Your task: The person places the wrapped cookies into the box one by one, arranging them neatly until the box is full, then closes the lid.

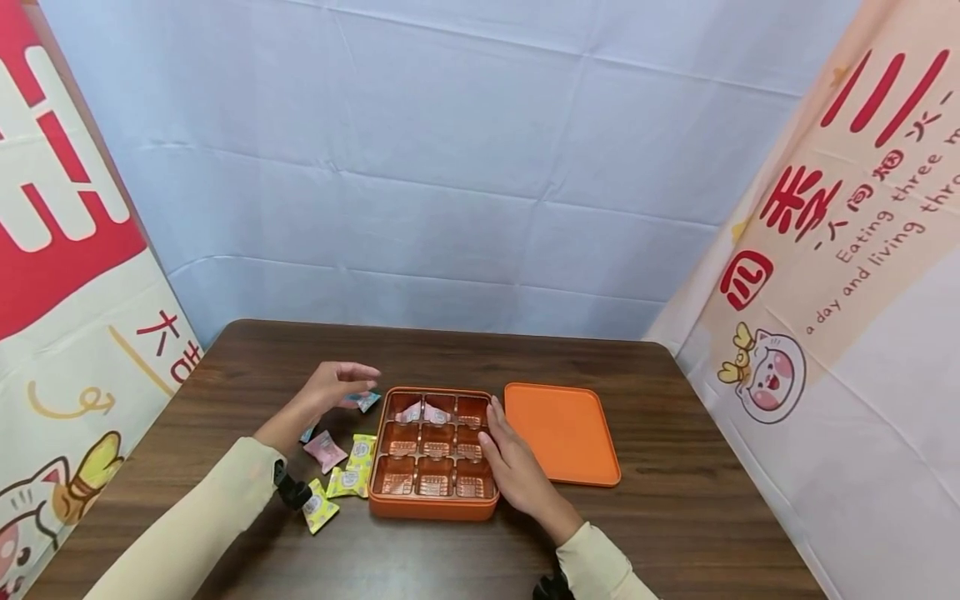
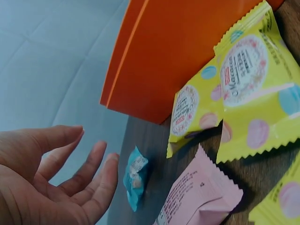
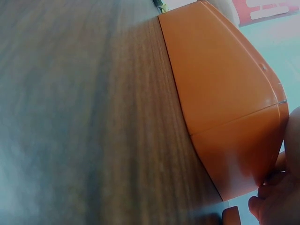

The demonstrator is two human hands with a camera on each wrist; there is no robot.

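An orange box (image 1: 433, 508) with a copper-coloured divided insert stands on the table. Pink wrapped packets (image 1: 437, 414) lie in its back left and back middle compartments. My right hand (image 1: 517, 467) rests along the box's right side, fingers fairly straight, thumb at the rim; the right wrist view shows fingers at the box (image 3: 220, 75) corner. To the box's left, my left hand (image 1: 336, 387) hovers with loosely bent fingers and nothing between them. Below it sits a blue packet (image 2: 136, 178). Nearer are a pink packet (image 1: 326, 451) and yellow macaron packets (image 1: 348, 481), some against the box.
An orange lid (image 1: 562, 433) lies flat on the brown wooden table (image 1: 675, 517), just right of the box. A pale cloth (image 1: 450, 167) hangs behind the table's far edge. Printed banners (image 1: 847, 250) flank both sides.
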